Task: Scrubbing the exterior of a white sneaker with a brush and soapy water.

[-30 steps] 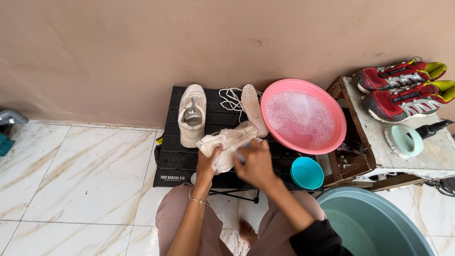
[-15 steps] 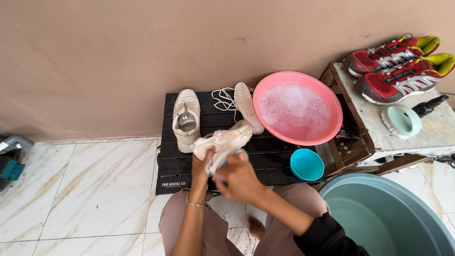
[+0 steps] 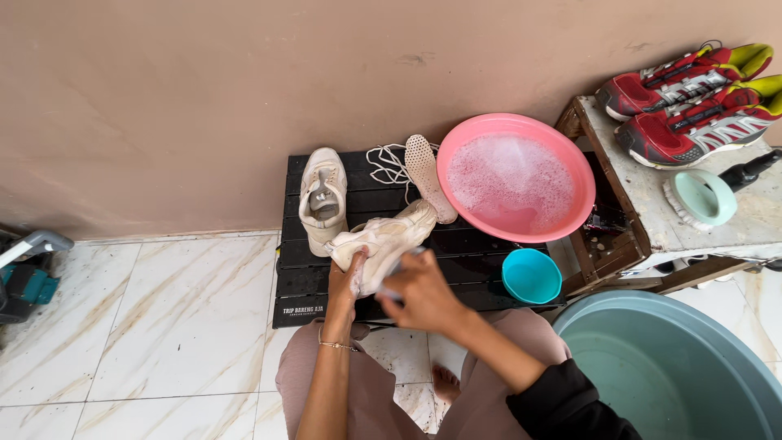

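Nearest the camera, the person's knees in pinkish trousers framed a bare foot [image 3: 444,383] on the marble floor [image 3: 163,326]; at the lower right sat a large grey-green tub [image 3: 676,375]. The left hand [image 3: 346,285] was closed around the heel end of a pale shoe [image 3: 383,240], gripping it from below; the right hand [image 3: 419,297] was closed on something thin pressed against the shoe's side, though what it held could not be made out. The shoe was held just above a black slatted crate [image 3: 301,285], its long axis running from lower left to upper right, toe pointing up-right toward the pink basin [image 3: 515,178]; it lay tilted on its side. Just right of the hands stood a small teal bowl [image 3: 531,275]. Farther on the crate a second pale shoe [image 3: 322,195] lay with its long axis toward the wall; beside it lay white laces [image 3: 384,163] and a perforated insole [image 3: 428,183], which touched the basin's rim; the basin held soapy water. To the right, a worn tabletop [image 3: 643,204] carried a mint brush [image 3: 702,198] and a pair of red trainers [image 3: 692,98] with yellow heels; behind everything rose a tan wall [image 3: 204,98].
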